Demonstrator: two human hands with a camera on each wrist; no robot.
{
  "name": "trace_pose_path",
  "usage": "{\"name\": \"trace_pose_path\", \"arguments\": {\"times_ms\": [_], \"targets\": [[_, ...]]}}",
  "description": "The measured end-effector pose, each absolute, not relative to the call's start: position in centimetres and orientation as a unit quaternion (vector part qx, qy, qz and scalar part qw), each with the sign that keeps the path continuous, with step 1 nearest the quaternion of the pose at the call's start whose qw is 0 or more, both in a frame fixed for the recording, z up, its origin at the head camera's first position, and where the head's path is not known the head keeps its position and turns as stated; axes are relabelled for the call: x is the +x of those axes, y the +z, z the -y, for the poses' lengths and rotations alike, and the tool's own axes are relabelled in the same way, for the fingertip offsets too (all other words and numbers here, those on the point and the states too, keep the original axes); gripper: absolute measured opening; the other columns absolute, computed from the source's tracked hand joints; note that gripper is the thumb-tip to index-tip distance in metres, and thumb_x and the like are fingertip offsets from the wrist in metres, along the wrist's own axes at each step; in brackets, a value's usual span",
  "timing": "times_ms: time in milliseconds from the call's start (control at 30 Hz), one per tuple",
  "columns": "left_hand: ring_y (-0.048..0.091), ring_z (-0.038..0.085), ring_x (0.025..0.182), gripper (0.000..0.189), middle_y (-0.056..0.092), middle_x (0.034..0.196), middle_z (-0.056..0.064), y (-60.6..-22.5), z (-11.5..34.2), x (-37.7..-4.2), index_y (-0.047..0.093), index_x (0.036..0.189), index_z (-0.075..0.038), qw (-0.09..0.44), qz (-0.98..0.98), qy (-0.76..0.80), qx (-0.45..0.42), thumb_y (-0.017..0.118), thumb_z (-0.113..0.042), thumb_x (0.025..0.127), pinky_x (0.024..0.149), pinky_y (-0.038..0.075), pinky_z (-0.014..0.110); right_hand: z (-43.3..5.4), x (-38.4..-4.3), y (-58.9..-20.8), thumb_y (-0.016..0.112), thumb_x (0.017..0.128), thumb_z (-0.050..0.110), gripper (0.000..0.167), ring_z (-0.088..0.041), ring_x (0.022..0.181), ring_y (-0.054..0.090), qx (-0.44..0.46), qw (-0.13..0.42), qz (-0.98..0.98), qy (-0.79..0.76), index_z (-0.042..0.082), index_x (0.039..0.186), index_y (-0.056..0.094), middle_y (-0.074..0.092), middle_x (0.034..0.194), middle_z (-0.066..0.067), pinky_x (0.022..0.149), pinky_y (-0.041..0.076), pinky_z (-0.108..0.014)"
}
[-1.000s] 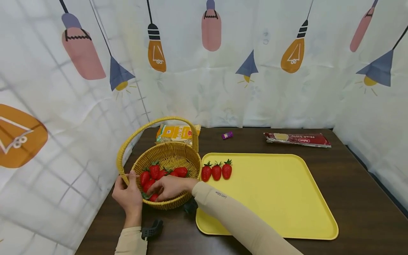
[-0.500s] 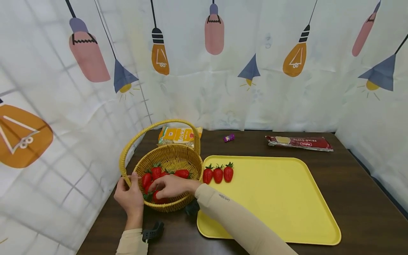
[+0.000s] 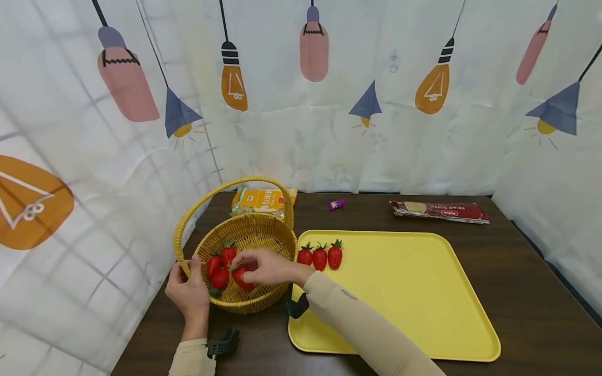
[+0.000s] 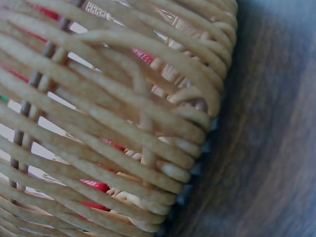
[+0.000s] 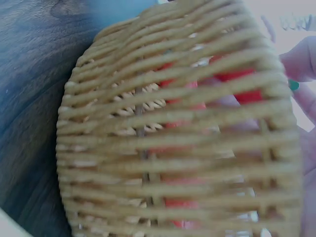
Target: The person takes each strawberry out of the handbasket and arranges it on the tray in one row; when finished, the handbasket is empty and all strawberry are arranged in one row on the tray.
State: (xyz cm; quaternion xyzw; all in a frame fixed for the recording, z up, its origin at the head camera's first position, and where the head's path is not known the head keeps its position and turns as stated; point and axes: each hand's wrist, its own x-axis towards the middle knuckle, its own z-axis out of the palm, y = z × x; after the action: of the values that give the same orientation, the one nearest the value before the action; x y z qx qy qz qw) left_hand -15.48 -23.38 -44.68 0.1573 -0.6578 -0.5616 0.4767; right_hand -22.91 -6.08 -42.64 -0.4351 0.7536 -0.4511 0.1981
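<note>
A yellow wicker basket (image 3: 256,225) with a tall hoop handle stands at the left of the table. My left hand (image 3: 192,295) grips it at the left rim, by the foot of the handle. Inside, my right hand (image 3: 270,267) pinches a red strawberry (image 3: 242,279) with green leaves. Several other strawberries (image 3: 220,279) lie at the basket's left side; the right hand covers part of the inside. In the left wrist view, the woven wall (image 4: 123,113) hides the left hand. Through the weave (image 5: 197,160) in the right wrist view, red fruit shows beside the fingers (image 5: 300,61).
A yellow tray (image 3: 400,297) lies right of the basket, with three strawberries (image 3: 320,257) in a row at its upper left corner. Behind stand an orange-and-yellow food bag (image 3: 263,200), a small purple wrapped sweet (image 3: 336,204) and a long red snack packet (image 3: 439,211).
My right hand has moved right and slightly up inside the basket, with a strawberry now lifted from the front group between its fingers. The left hand has stayed at the rim.
</note>
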Motion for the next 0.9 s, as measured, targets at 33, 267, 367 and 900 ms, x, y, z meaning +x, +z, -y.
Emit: {"name": "trace_pose_path", "arguments": {"times_ms": [33, 267, 367, 900], "targets": [[0.054, 0.005, 0.067, 0.036, 0.064, 0.072, -0.015, -44.7, 23.4, -15.5, 0.062, 0.084, 0.013, 0.477, 0.657, -0.562, 0.157, 0.065, -0.021, 0.095, 0.064, 0.036, 0.025, 5.8, -22.9, -42.6, 0.060, 0.092, 0.009, 0.023, 0.001, 0.096, 0.058, -0.439, 0.193, -0.753, -0.451, 0.016, 0.113, 0.067, 0.065, 0.114, 0.010, 0.081, 0.048, -0.018], [0.054, 0.006, 0.066, 0.040, 0.065, 0.071, -0.017, -45.0, 23.6, -15.4, 0.063, 0.084, 0.013, 0.479, 0.658, -0.558, 0.163, 0.066, -0.025, 0.094, 0.063, 0.036, 0.024, 4.2, -23.0, -42.9, 0.058, 0.092, 0.005, 0.024, -0.006, 0.071, 0.057, -0.442, 0.187, -0.737, -0.475, 0.013, 0.111, 0.069, 0.066, 0.112, 0.006, 0.066, 0.049, -0.020], [0.055, 0.003, 0.068, 0.039, 0.063, 0.071, -0.020, -44.9, 23.6, -15.4, 0.063, 0.084, 0.014, 0.480, 0.658, -0.556, 0.163, 0.066, -0.024, 0.095, 0.064, 0.037, 0.023, 3.5, -22.8, -42.8, 0.059, 0.092, 0.004, 0.023, -0.008, 0.070, 0.054, -0.431, 0.182, -0.730, -0.498, 0.014, 0.111, 0.068, 0.065, 0.112, 0.003, 0.064, 0.045, -0.020], [0.057, 0.004, 0.068, 0.036, 0.066, 0.071, -0.012, -44.7, 23.5, -15.6, 0.063, 0.084, 0.014, 0.483, 0.654, -0.561, 0.157, 0.065, -0.020, 0.094, 0.064, 0.039, 0.023, -2.7, -22.9, -43.3, 0.064, 0.095, 0.013, 0.028, -0.015, 0.082, 0.064, -0.328, 0.121, -0.704, -0.618, 0.004, 0.122, 0.062, 0.061, 0.121, -0.011, 0.064, 0.047, -0.031]]}}
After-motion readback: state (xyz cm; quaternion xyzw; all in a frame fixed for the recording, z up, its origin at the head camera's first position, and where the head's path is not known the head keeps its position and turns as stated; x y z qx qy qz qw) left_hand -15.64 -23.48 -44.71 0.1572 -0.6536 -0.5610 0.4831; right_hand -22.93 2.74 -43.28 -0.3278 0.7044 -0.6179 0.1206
